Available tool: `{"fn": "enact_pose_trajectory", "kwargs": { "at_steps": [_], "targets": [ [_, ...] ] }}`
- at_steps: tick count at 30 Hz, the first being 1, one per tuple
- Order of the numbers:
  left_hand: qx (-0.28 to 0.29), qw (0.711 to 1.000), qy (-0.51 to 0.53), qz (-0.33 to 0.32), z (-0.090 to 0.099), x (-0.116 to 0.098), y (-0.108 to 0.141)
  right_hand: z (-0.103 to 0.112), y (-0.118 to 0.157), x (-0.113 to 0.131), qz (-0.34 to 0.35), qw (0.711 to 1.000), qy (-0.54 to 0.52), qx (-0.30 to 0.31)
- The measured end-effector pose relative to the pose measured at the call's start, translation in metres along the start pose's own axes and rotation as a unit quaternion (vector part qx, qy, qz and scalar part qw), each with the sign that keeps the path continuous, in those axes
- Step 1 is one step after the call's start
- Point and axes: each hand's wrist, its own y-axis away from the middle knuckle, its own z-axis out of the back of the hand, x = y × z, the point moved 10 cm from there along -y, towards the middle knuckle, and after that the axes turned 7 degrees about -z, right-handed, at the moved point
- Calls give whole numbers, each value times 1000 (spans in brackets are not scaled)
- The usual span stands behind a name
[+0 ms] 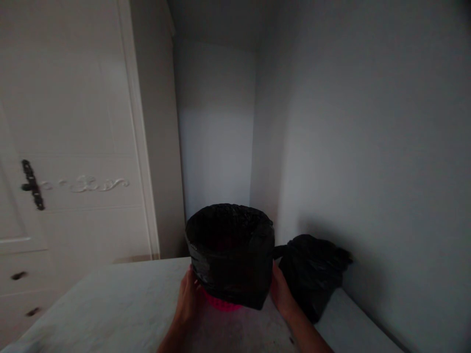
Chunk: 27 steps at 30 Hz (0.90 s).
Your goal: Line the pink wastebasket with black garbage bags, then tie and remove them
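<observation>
Walls (368,127) met in a dim corner at the far side, and one ran along the right. A tall white cupboard (73,108) stood on the left. It had a dark handle (33,185), a curly raised pattern (88,184) and, lower down, dark knobs (19,276). A pale worktop (128,289) filled the near part. On its right side, by the wall, sat a second bag (312,272), black and crumpled. It took up the room just beside the right arm.

In the middle, between the two hands, was a pink basket (222,303). A black bag (230,272) hung over its outside, so only a bit of pink showed, low down. The bag's wide mouth was open at the top. The left hand (186,296) was holding its left side. The right hand (280,290) was holding its right side, but most of those fingers were hidden. I could not tell if the basket touched the worktop.
</observation>
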Motion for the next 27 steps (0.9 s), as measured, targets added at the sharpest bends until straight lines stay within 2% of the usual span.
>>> {"fn": "enact_pose_trajectory", "kwargs": {
  "at_steps": [6, 21, 27],
  "targets": [
    [-2, 1000, -6, -5, 1, -1, -1, 8, -2, -1, -2, 1000, 0, -31],
    [-2, 1000, -1, 0, 5, 6, -5, 12, -6, -7, -2, 1000, 4, -19],
    [-15, 1000, -7, 7, 10, 11, -7, 17, -8, -2, 29, 999, 18, -23]
  ]
}}
